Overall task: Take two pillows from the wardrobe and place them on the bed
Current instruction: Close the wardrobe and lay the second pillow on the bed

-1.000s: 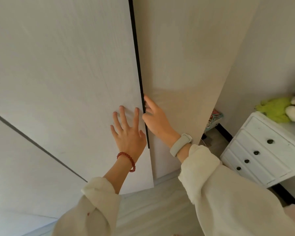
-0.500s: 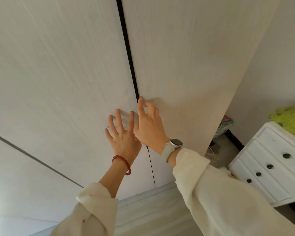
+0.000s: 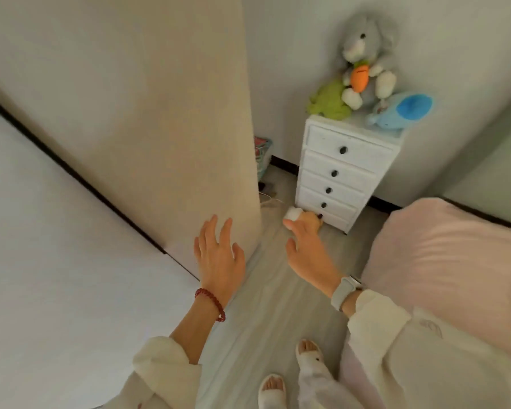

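Observation:
The pale wood wardrobe (image 3: 148, 119) fills the left half, its doors shut with a dark seam running diagonally. No pillow is in sight. My left hand (image 3: 219, 258) hovers open with fingers spread in front of the lower corner of the right door; I cannot tell if it touches. My right hand (image 3: 307, 249) is open above the floor, apart from the wardrobe, holding nothing; one fingertip has a white wrap. The bed (image 3: 443, 261), under a pink cover, lies at the right.
A white chest of drawers (image 3: 340, 175) stands against the far wall with several plush toys (image 3: 363, 63) on top. A small bin and cables (image 3: 263, 160) sit between it and the wardrobe. A narrow strip of grey floor (image 3: 266, 314) runs between wardrobe and bed, where my slippered feet stand.
Both hands have come away from the seam between the wardrobe doors and dropped lower. The view has swung down and to the right, bringing the bed, floor and drawers into sight.

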A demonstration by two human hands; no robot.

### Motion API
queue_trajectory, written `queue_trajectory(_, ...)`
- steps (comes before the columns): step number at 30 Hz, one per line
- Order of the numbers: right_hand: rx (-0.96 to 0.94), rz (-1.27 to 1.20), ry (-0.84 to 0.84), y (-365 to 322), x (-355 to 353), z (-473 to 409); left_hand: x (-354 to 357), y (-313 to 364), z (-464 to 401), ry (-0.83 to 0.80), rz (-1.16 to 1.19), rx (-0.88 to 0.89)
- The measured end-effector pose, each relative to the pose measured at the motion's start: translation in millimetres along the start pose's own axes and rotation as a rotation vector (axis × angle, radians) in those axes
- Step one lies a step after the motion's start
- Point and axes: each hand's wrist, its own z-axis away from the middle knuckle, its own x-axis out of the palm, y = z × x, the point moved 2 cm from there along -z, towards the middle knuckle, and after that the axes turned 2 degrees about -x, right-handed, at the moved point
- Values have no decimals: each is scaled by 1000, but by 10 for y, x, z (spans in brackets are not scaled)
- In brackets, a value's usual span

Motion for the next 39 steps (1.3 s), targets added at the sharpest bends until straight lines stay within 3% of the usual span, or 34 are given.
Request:
queue_trajectory(6, 633, -114, 449, 1343, -741, 1573, 1059, 1281, 457, -430, 67, 457)
queue_trajectory(12, 1175, -176, 923, 2040, -1085, 3490, 2012, 2623, 1460, -817, 85, 940)
queue_trajectory(16, 1487, -150, 1242, 2294, -962, 4373, 2635, 3305, 2203, -1014, 18, 1150)
queue_trajectory(19, 1726, -226, 1451, 2499, -857, 4788, 3105, 3684, 2673, -1181, -33, 1184)
queue_trajectory(26, 1794, -491, 1843, 3097, -821, 5030, 4190, 4299, 3293, -1378, -149, 1071)
queue_trajectory(33, 1846, -773, 1938, 3243, -705, 5077, 4577, 4523, 3479, -1506, -91, 956)
queue_trajectory(39, 2017, -558, 2018, 3191, -1054, 4765, 4415, 4765, 3366, -1397, 63, 1127)
